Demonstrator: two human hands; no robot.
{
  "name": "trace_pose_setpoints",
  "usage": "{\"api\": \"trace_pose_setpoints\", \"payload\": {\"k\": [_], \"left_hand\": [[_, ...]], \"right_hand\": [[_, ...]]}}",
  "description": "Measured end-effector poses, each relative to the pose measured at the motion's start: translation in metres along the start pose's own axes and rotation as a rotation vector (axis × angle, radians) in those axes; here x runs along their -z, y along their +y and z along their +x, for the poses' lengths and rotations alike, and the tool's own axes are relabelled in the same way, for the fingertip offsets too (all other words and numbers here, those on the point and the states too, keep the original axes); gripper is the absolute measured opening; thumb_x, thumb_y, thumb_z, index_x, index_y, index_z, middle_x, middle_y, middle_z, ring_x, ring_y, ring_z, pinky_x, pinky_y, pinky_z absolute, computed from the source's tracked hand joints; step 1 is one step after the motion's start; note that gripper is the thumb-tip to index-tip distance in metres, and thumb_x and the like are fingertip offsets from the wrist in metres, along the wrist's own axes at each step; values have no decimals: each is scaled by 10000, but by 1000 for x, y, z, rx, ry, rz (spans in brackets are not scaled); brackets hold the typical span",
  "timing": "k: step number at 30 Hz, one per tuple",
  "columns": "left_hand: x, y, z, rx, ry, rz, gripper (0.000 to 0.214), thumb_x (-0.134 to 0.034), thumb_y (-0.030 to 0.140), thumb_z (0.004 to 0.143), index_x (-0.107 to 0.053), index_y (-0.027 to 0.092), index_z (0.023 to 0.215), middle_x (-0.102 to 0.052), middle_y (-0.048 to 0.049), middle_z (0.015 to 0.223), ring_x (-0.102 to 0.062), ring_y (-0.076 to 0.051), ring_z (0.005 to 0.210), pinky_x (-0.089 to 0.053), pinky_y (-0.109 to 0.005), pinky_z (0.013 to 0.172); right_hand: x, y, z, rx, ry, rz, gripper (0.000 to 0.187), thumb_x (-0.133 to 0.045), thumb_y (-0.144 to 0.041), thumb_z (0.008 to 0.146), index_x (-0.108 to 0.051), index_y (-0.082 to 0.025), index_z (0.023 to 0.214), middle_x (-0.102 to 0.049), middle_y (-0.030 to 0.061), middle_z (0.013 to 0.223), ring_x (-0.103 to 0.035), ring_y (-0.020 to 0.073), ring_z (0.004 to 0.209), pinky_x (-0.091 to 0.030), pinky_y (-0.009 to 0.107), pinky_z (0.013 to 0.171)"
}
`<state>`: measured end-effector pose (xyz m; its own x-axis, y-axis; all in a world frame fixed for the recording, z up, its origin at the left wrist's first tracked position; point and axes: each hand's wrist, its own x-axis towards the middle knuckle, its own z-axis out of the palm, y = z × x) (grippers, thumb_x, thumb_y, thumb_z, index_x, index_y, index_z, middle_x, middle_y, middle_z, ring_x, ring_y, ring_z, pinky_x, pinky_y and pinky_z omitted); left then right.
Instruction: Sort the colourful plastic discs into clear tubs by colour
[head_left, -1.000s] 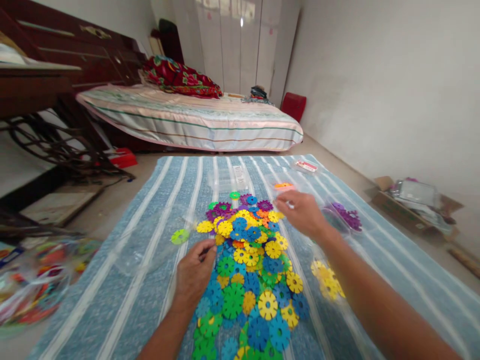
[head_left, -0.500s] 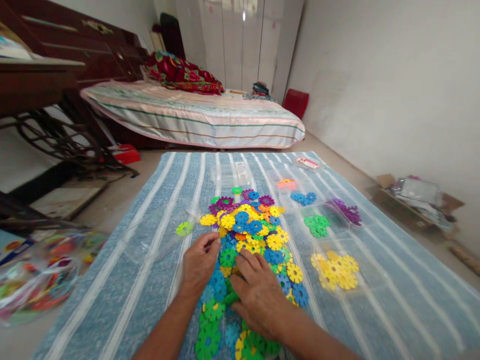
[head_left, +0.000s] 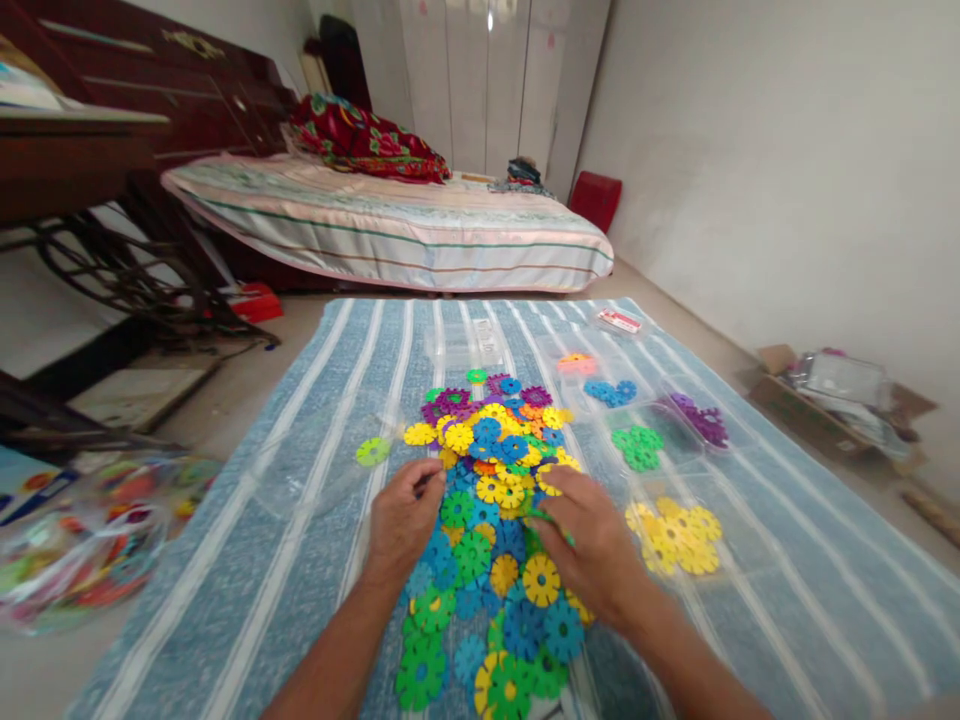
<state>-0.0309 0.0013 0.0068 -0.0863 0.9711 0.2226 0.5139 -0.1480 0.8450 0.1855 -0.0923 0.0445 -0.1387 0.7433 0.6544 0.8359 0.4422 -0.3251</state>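
Note:
A heap of flat plastic flower discs (head_left: 491,520) in yellow, blue, green, purple and orange lies on a blue striped mat (head_left: 300,560). My left hand (head_left: 403,520) rests at the heap's left edge, fingers curled, thumb and forefinger pinched on something I cannot make out. My right hand (head_left: 592,545) lies on the heap's right side, its fingers closed on a green disc (head_left: 551,520). To the right sit sorted groups: yellow discs (head_left: 679,540), green discs (head_left: 637,447), blue discs (head_left: 609,391), purple discs (head_left: 701,418), and orange discs (head_left: 576,362).
A lone light-green disc (head_left: 373,451) lies left of the heap. A clear bag of mixed discs (head_left: 90,540) sits at the mat's left. A low bed (head_left: 390,230) stands beyond the mat, a cardboard box (head_left: 832,405) by the right wall, dark furniture (head_left: 97,180) at left.
My right hand drew back from the far trays to the heap, pressed flat on it, then moved right and pinched a green disc. My left hand stayed at the heap's left edge.

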Motion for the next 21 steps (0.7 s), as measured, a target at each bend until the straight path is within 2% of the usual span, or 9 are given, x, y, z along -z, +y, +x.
{"api": "trace_pose_setpoints", "payload": {"k": [4,7,9,12,15,18,21], "left_hand": [[0,1,-1,-31,-5,16,235,-518,394,723,-654,215,789,-703,-13,840,-653,-176,777,-524,-284,771],[-1,2,-2,-43,-11,18,220,-513,371,732,-653,210,785,-698,-17,840,-651,-173,791,-520,-285,778],[-1,2,-3,-47,-16,14,219,-512,363,737,-654,204,787,-696,-20,841,-649,-171,793,-520,-285,777],[-1,2,-3,-51,-18,17,223,-510,361,743,-654,197,787,-694,-25,833,-647,-170,779,-522,-286,764],[-1,2,-3,-57,-16,17,232,-511,366,744,-655,191,792,-693,-31,841,-646,-171,783,-521,-288,772],[-1,2,-3,-67,-19,14,232,-514,372,744,-655,195,795,-692,-27,840,-646,-171,783,-522,-286,769],[0,3,-3,-75,-22,15,224,-510,366,743,-652,198,785,-688,-25,837,-645,-167,782,-522,-281,761]], "right_hand": [[40,50,14,-121,242,-338,107,-556,-232,854,-642,-172,876,-650,117,987,-587,250,990,-478,471,890],[46,56,12,-148,271,-393,131,-569,-244,847,-645,-166,920,-651,116,979,-596,253,968,-485,480,876],[35,40,4,-81,189,-289,125,-565,-230,851,-640,-172,932,-642,116,1012,-581,253,1021,-486,470,894],[6,-2,-9,5,-10,-106,140,-578,-207,841,-627,-180,969,-606,126,1113,-503,265,1163,-474,461,935],[-19,-36,-13,27,-226,-29,260,-655,-231,787,-616,-181,1039,-570,129,1209,-428,302,1244,-429,501,982],[-33,-50,-9,35,-362,-48,355,-710,-294,751,-609,-157,1063,-530,151,1287,-382,344,1279,-389,541,999],[-39,-50,-7,63,-380,-78,305,-705,-304,763,-625,-147,1012,-539,164,1282,-405,351,1263,-390,545,991]]}}
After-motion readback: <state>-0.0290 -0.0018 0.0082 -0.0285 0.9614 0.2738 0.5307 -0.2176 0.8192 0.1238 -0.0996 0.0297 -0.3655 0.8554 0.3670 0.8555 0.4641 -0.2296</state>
